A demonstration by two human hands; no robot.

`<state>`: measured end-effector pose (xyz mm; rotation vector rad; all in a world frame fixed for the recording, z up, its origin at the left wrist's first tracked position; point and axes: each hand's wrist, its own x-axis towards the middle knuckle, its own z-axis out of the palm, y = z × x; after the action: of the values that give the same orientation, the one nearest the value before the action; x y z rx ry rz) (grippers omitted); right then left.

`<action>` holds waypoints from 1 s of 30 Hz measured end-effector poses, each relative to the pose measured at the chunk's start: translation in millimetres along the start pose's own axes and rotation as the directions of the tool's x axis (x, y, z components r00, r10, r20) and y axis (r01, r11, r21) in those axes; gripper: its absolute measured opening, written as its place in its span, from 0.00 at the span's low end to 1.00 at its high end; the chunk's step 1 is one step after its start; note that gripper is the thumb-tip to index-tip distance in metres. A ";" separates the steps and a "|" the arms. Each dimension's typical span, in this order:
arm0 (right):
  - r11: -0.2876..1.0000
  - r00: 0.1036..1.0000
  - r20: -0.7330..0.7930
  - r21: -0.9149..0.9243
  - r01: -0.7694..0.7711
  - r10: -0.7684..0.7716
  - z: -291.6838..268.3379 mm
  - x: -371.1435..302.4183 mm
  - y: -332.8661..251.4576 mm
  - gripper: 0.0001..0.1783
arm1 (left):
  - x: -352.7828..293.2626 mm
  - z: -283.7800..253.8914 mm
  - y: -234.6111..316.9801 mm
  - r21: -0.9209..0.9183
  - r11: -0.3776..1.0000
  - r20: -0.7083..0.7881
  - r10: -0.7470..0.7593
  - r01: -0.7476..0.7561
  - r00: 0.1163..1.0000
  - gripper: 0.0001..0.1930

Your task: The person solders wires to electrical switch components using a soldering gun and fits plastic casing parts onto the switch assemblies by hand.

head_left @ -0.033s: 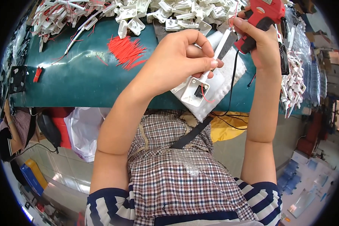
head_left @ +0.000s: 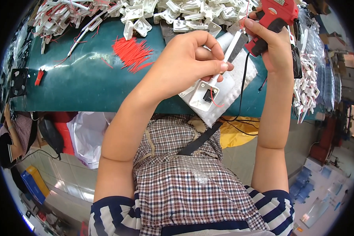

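My left hand point(head_left: 196, 59) pinches a slim white plastic tube point(head_left: 232, 46) between thumb and fingers. At the tube's near end sits a square white plastic housing point(head_left: 200, 100) with a black part inside and a short red wire point(head_left: 217, 103) curling out. My right hand point(head_left: 277, 45) is closed around a red and black glue gun point(head_left: 277, 15), its handle crossing under the thumb. The thumb tip also meets a thin red wire point(head_left: 245, 13) at the tube's far end; whether it grips the wire is hard to see.
White plastic housings point(head_left: 139, 15) are heaped along the back, with wired parts point(head_left: 72, 19) at the left and another pile point(head_left: 305, 88) at the right. Cut red tubes point(head_left: 131, 55) lie on the green tabletop point(head_left: 78, 86). A white padded sheet point(head_left: 246, 76) and black cord point(head_left: 244, 84) lie beneath my hands.
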<state>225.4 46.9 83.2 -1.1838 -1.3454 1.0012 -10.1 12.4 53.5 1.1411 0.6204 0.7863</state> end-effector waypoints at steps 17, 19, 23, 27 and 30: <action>1.000 0.998 -0.065 0.030 -0.004 0.006 8.4 -7.8 2.0 0.26 | -1.0 0.1 -5.2 0.032 0.999 -0.032 0.004 -0.002 0.999 0.07; 0.999 0.999 -0.039 0.046 0.005 -0.003 6.4 -8.4 3.6 0.25 | -1.0 0.3 -4.1 0.011 1.000 -0.058 0.009 -0.008 0.998 0.07; 0.995 0.997 -0.071 0.088 -0.035 0.041 3.3 -7.8 11.4 0.24 | -0.3 1.9 -5.4 0.031 0.999 -0.073 0.029 -0.027 0.997 0.07; 0.986 0.992 -0.090 0.151 -0.071 0.086 4.4 -10.7 16.5 0.24 | 0.3 3.0 -4.5 0.012 1.000 -0.071 0.014 -0.013 0.997 0.08; 0.981 0.990 -0.100 0.176 -0.076 0.095 10.2 -14.3 15.7 0.24 | -1.4 4.4 -3.6 0.014 1.000 -0.090 0.008 -0.007 0.996 0.08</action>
<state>216.8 35.8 64.2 -1.1559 -1.1082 1.0762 -6.7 8.0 51.5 1.1257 0.6976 0.8448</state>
